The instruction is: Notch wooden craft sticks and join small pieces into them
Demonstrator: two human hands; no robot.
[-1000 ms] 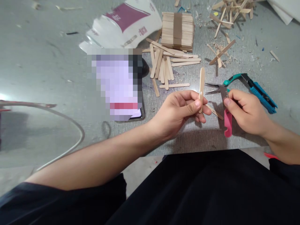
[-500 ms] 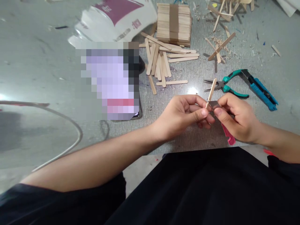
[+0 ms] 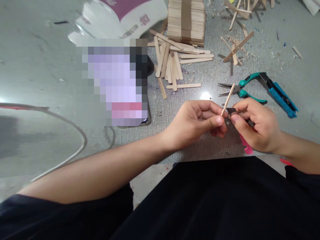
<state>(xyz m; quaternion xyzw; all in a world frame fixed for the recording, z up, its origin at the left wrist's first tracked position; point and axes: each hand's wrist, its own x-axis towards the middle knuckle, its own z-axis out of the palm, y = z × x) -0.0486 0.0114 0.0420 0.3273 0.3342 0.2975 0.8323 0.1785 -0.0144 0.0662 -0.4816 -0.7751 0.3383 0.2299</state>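
Observation:
Between the thumb and fingers of my left hand a thin wooden craft stick stands tilted, its upper end leaning away to the right. My right hand is closed around a pink utility knife, whose handle sticks out below the palm. The knife's dark blade reaches left and meets the stick, or nearly so, just above my left fingertips. Much of the knife lies hidden under my right fingers. Just beyond both hands are needle-nose pliers with teal handles, lying open on the table.
A blue utility knife lies against the pliers. Loose craft sticks are scattered near a banded stack. Crossed-stick pieces sit among shavings at the back right. A plastic tissue pack and a blurred-out phone are at left, beside a cable.
The stick in my left hand has tipped slightly further right and turned to show a narrower side. My right hand and the knife have shifted a little to the right. The view has moved slightly.

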